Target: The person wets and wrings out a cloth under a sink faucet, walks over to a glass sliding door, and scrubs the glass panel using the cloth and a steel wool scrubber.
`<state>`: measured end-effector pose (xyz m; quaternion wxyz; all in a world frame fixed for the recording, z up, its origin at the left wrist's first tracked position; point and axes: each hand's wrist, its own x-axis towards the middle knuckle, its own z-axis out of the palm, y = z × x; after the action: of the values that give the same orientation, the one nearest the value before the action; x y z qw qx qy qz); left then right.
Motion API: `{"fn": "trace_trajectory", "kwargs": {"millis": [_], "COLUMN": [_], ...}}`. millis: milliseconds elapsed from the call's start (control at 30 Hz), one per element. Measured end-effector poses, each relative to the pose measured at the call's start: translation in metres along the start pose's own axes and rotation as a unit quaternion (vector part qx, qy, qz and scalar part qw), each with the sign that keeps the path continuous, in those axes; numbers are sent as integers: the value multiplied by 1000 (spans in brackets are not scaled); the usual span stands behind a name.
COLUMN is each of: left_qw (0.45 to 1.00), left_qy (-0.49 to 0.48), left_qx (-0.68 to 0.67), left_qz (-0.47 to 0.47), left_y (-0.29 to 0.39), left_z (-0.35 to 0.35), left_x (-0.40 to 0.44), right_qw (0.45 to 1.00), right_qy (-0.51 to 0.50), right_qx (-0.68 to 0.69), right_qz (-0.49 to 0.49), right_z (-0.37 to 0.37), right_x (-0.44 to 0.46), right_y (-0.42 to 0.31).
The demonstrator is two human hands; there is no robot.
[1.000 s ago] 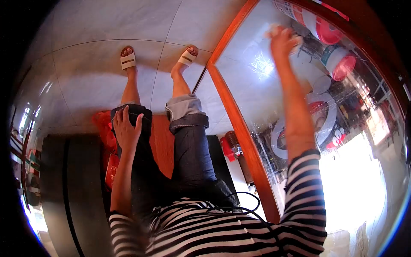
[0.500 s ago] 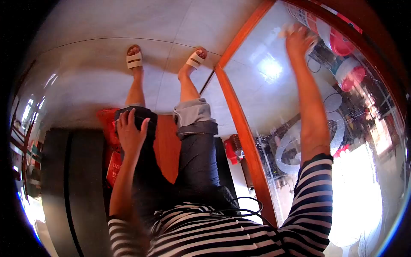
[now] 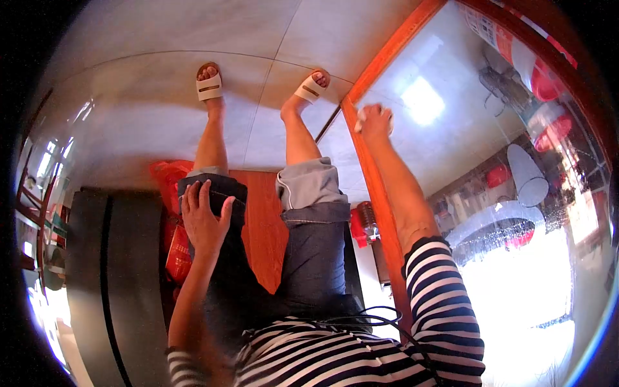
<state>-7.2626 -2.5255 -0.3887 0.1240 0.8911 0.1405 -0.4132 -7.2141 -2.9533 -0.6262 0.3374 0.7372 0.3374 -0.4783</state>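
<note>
My right hand is closed on a pale cloth, pressed to the glass pane near its left edge, beside the orange-brown wooden frame. Only the edges of the cloth show around the fingers. My left hand rests on the knee of the dark rolled-up trousers, its fingers apart and nothing in it. Bright light and objects behind or reflected in the glass show through the pane.
Under the legs is a reddish wooden surface. A red plastic bag lies beside the left leg, next to a dark panel. A black cable loops at the waist. Tiled floor extends ahead.
My right hand has moved with the cloth from the upper part of the glass leftward and down to the frame's edge. My left hand has stayed on the knee. The view has shifted slightly.
</note>
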Motion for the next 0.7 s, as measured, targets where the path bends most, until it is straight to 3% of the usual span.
{"fn": "trace_trajectory", "kwargs": {"millis": [33,133,167,233,267,333,367,400,467,567,633,667,700], "left_qw": [1000,1000,1000,1000,1000,1000,1000,1000,998,997,998,998,998], "left_qy": [-1,-4,-3,4,3,-5,-7,-4,5,-10,-11,-12,-14], "left_qx": [-4,-8,-7,5,14,14,11,10,52,59,54,52,49], "left_qz": [-6,-10,-8,-3,-3,11,15,19,37,38,34,29,25], "left_y": [1,6,7,12,11,8,8,9,9,13,16,15,14], "left_z": [-1,-2,-3,-5,-4,-3,-3,-1,-1,-7,-6,-2,-1], "left_x": [-1,-1,0,2,3,3,5,9,13,12,15,16,16], "right_qw": [998,996,997,982,956,936,891,817,848,828,884,913,929], "right_qy": [-7,-37,-8,136,179,238,310,502,451,479,346,258,259], "right_qx": [-59,42,60,0,59,-87,-175,-129,-137,-2,94,-137,-83], "right_qz": [0,-74,-44,134,225,244,283,252,242,292,299,285,252], "right_z": [-12,-22,-25,-30,-51,-103,-106,-107,-135,-108,-86,-15,0], "right_x": [-15,-5,10,44,59,67,86,105,109,142,154,187,178], "right_y": [-13,30,57,130,177,262,304,349,365,328,270,243,190]}}
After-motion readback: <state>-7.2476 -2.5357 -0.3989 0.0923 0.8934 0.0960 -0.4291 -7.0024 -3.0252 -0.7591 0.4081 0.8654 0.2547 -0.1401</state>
